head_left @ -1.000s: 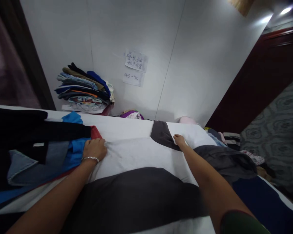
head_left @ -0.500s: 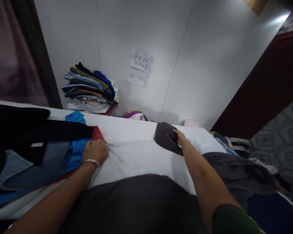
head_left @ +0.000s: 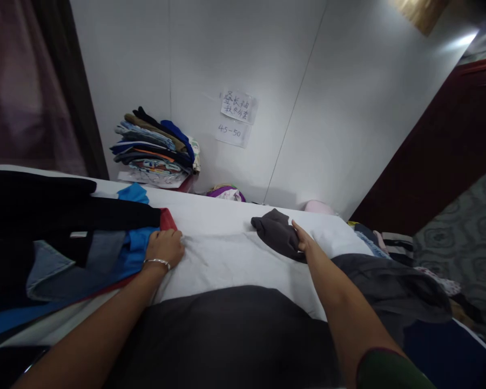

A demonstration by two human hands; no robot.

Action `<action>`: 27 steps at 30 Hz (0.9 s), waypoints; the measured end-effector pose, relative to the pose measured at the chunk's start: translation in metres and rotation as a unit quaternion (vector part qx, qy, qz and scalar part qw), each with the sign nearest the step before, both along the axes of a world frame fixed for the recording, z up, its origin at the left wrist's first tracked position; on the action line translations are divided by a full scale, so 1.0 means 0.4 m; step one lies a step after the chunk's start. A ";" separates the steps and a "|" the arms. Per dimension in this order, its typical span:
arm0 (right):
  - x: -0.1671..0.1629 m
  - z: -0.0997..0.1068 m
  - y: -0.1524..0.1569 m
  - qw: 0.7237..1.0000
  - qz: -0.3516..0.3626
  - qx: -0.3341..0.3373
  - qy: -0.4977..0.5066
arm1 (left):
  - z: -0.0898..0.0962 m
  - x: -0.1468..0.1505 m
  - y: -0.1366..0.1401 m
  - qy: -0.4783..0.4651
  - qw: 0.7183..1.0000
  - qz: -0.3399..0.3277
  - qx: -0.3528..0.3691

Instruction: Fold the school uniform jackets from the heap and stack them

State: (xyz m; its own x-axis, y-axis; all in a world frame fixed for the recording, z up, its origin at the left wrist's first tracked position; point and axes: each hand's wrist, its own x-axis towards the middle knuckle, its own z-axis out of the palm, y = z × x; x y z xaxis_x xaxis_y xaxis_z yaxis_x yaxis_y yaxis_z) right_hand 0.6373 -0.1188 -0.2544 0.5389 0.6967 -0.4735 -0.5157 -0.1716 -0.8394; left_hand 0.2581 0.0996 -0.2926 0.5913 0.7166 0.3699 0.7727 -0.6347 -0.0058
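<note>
My left hand (head_left: 166, 252), with a silver bracelet at its wrist, is closed on the left edge of a white cloth (head_left: 222, 259) spread over the white table. A crumpled dark grey piece of cloth (head_left: 277, 232) is in my right hand (head_left: 302, 237), thumb on top and the other fingers hidden. Whether this grey piece is joined to the white cloth I cannot tell. Dark grey fabric (head_left: 238, 335) covers the near side, between my forearms.
Black, blue and denim garments (head_left: 60, 265) are heaped at left. A folded clothes stack (head_left: 154, 146) stands by the wall, below and left of paper notes (head_left: 237, 116). More dark clothing (head_left: 389, 286) lies at right, beside the white table (head_left: 202, 216).
The dark grey cloth has gone from a flat, rounded shape to a bunched one in my right hand. My left hand keeps its hold; the view has shifted slightly.
</note>
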 end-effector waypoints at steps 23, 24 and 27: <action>0.027 0.195 -0.299 0.935 -0.119 0.251 -0.220 | 0.187 -0.058 -0.056 -0.073 0.995 -0.016 -0.063; 0.022 0.197 -0.324 0.929 -0.124 0.265 -0.228 | 0.209 -0.085 -0.077 -0.068 0.996 -0.037 -0.036; -0.007 0.162 -0.429 0.921 -0.137 0.273 -0.243 | 0.232 -0.190 -0.171 -0.014 0.991 -0.122 0.048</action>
